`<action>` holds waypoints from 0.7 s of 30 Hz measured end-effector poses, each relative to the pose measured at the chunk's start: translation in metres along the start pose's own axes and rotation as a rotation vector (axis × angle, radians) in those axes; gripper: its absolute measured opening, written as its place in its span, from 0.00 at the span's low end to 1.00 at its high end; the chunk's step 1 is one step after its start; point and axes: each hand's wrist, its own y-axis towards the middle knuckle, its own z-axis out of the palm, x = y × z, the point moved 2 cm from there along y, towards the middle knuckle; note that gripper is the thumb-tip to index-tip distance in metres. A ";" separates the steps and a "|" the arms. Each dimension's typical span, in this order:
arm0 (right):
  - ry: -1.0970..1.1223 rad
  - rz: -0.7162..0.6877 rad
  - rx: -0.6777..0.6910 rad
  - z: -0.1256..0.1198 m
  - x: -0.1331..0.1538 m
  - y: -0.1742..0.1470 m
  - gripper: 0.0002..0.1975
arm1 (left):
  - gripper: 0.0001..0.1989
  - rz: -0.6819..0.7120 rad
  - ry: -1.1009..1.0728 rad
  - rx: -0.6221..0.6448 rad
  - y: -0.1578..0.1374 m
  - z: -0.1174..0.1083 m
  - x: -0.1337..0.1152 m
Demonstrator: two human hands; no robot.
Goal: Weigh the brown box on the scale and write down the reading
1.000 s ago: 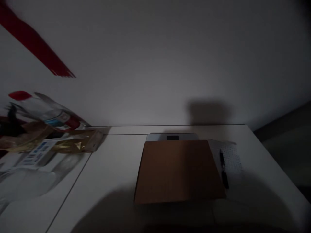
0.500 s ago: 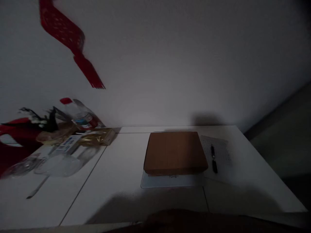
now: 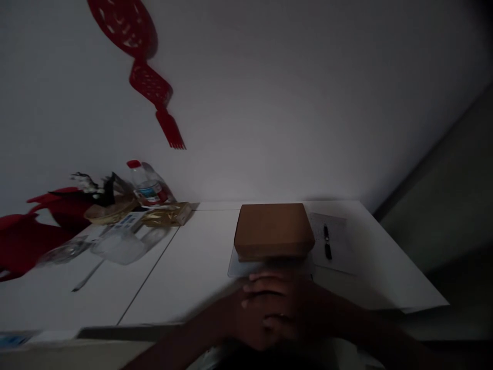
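Observation:
The light is dim. My left hand (image 3: 236,321) and my right hand (image 3: 292,308) are clasped together low in the view, at the near edge of a white table (image 3: 192,267). The right hand's fingers lie over the left. Neither holds anything. Just beyond them a closed brown cardboard box (image 3: 273,228) rests on a flat white scale (image 3: 236,267). The hands are close to the scale's near edge but apart from the box.
A black pen (image 3: 326,241) lies on a sheet of paper (image 3: 341,259) right of the box. At the left stand a water bottle (image 3: 148,187), a gold packet (image 3: 165,216), clear plastic items and red cloth (image 3: 23,236). A red paper decoration (image 3: 148,77) hangs on the wall.
The view has pulled back and tilted up, so the box and scale look smaller and farther. My clasped hands have come into view at the bottom.

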 end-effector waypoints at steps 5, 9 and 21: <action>-0.127 0.055 -0.160 -0.033 -0.001 -0.002 0.21 | 0.17 0.037 -0.065 -0.358 0.009 -0.073 -0.009; -0.213 0.224 -0.608 -0.049 -0.023 -0.026 0.22 | 0.17 -0.099 -0.096 -0.586 0.001 -0.095 0.005; 0.142 0.528 -1.201 -0.007 -0.137 -0.073 0.30 | 0.22 -0.359 -0.492 -1.205 -0.026 -0.046 0.098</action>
